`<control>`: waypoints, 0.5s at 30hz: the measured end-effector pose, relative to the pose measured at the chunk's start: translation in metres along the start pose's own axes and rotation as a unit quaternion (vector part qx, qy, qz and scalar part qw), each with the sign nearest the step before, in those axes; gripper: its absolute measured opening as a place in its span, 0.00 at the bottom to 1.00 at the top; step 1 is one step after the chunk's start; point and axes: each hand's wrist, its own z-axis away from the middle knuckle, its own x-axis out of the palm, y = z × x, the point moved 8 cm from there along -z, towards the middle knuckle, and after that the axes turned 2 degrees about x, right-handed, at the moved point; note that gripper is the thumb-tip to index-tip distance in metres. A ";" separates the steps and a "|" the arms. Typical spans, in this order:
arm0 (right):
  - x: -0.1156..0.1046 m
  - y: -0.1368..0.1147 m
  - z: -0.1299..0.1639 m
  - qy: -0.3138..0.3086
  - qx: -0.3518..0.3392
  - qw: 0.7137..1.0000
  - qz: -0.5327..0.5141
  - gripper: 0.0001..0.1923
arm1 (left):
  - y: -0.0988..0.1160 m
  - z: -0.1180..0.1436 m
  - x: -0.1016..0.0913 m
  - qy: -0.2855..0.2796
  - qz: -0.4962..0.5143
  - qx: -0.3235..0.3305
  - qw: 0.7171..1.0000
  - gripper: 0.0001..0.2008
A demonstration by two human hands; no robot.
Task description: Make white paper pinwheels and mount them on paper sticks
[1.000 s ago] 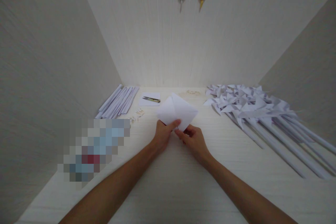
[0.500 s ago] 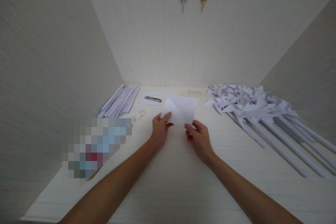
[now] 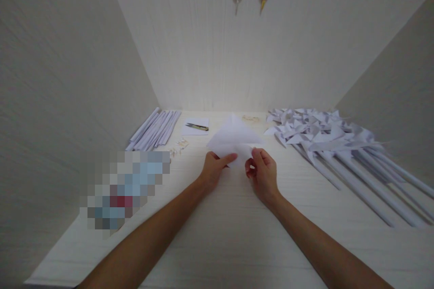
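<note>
**Folded sheet pinched at its near edge, peak pointing away from me**

I have the folded white paper sheet [image 3: 234,137] in both hands, just above the pale table [image 3: 217,235]. My left hand [image 3: 214,170] clamps the near left corner, thumb lying across the top of the paper and fingers tucked under it. My right hand [image 3: 265,172] pinches the near right corner between thumb and forefinger, the other fingers curled in. The sheet reads as a triangle: its long edge runs left to right between my two grips, and its peak points away from me toward the back wall. So the paper lies ahead of both grips, and neither hand is clearly nearer to it.

Beyond the peak lie small scissors [image 3: 197,127] on a white slip, rolled paper tubes [image 3: 154,129] to the left, and a heap of finished paper pinwheels [image 3: 315,133] to the right.

I cannot make out how many layers the fold has, nor whether the near edge touches the table. The small pale bits [image 3: 179,146] beside the tubes are too small to name, and a patch at lower left is blurred out.
</note>
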 end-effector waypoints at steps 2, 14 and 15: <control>0.006 0.003 0.001 -0.032 0.011 0.999 0.016 0.19 | 0.002 -0.001 -0.001 0.010 0.011 0.007 1.000 0.12; 0.023 0.007 0.006 -0.121 0.009 0.982 0.147 0.18 | 0.003 -0.002 -0.002 0.010 0.021 0.013 1.000 0.09; 0.024 0.008 0.006 -0.125 0.007 0.981 0.150 0.18 | 0.003 -0.002 -0.002 0.011 0.018 0.013 1.000 0.09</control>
